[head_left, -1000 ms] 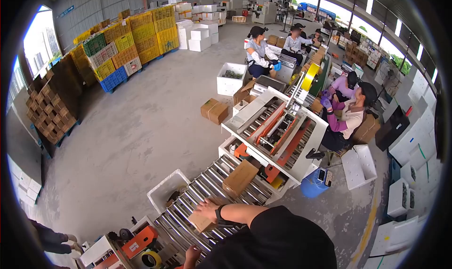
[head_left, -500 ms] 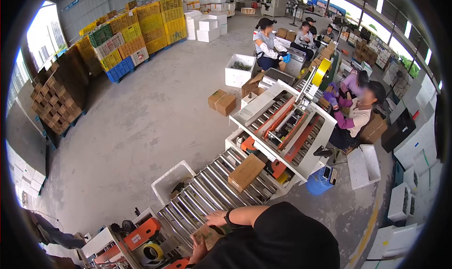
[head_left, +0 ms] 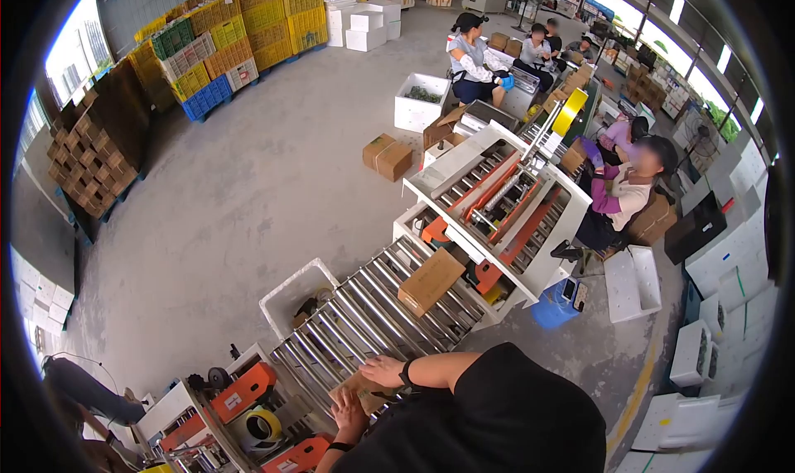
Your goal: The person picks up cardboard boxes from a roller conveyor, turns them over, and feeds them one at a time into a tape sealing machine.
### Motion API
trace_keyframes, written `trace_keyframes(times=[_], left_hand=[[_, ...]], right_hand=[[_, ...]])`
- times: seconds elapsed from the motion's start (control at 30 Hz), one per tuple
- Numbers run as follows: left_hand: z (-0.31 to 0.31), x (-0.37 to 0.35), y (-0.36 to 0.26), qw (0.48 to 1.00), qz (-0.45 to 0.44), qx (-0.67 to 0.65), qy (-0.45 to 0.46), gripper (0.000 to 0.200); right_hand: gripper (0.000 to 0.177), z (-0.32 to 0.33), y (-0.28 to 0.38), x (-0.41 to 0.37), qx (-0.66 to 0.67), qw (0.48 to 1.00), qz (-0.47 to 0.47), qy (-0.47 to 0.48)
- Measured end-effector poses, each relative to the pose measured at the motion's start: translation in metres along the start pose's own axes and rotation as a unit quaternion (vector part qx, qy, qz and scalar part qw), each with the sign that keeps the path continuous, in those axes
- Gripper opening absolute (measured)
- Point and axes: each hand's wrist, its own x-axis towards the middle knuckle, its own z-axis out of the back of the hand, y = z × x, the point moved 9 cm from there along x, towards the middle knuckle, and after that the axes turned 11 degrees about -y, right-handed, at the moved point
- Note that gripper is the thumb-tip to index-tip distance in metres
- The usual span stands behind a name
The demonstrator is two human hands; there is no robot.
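Note:
A small brown cardboard box point(head_left: 364, 388) lies on the metal roller conveyor point(head_left: 331, 340), close in front of my body. My right hand point(head_left: 383, 371), with a dark band at the wrist, holds its far side, fingers extended over the edge. On the near-left end is my left hand point(head_left: 348, 410), its fingers bent over the cardboard. Between them they grip the box; my arm and black shirt hide its lower part. Farther up the rollers sits another cardboard box point(head_left: 431, 283), untouched, by the entrance of a taping machine point(head_left: 497, 200).
A second machine with orange guards point(head_left: 244, 392) and a tape roll point(head_left: 263, 424) stands at lower left. Beside the rollers are a white foam bin point(head_left: 277, 295) and a blue drum point(head_left: 556, 307). Co-workers point(head_left: 629, 183) sit beyond. Stacked yellow crates point(head_left: 269, 34) line the back.
The view has tilted down slightly, so the scene sits higher. My left hand now lies farther over the box's top. A co-worker's gloved hands have shifted by the far machine.

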Motion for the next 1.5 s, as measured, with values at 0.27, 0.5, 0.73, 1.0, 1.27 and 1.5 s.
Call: trace_keyframes(times=[0.27,0.5,0.73,1.0,1.27,1.5], left_hand=[[0.01,-0.005,-0.025,0.988,-0.094,-0.108,-0.057,0.039],[0.004,-0.017,-0.016,0.996,-0.004,-0.051,-0.067,0.049],[0.025,0.0,0.009,0.99,0.073,-0.103,-0.063,0.054],[0.016,-0.005,0.019,0.977,0.117,-0.156,-0.083,0.039],[0.016,0.0,0.019,0.982,0.114,-0.112,-0.101,0.034],[0.025,-0.011,0.042,0.958,0.223,-0.161,-0.08,0.044]], right_hand=[[0.024,0.009,0.03,-0.014,-0.024,0.997,0.042,0.052],[0.028,0.028,0.033,-0.007,-0.019,0.999,0.045,0.007],[0.044,0.017,0.01,0.002,-0.005,0.999,-0.033,-0.041],[0.039,0.029,0.003,-0.003,0.036,0.995,-0.096,0.016],[0.05,0.024,0.002,-0.003,-0.003,0.982,-0.152,0.11],[0.045,0.019,-0.009,0.025,0.005,0.976,-0.168,0.141]])
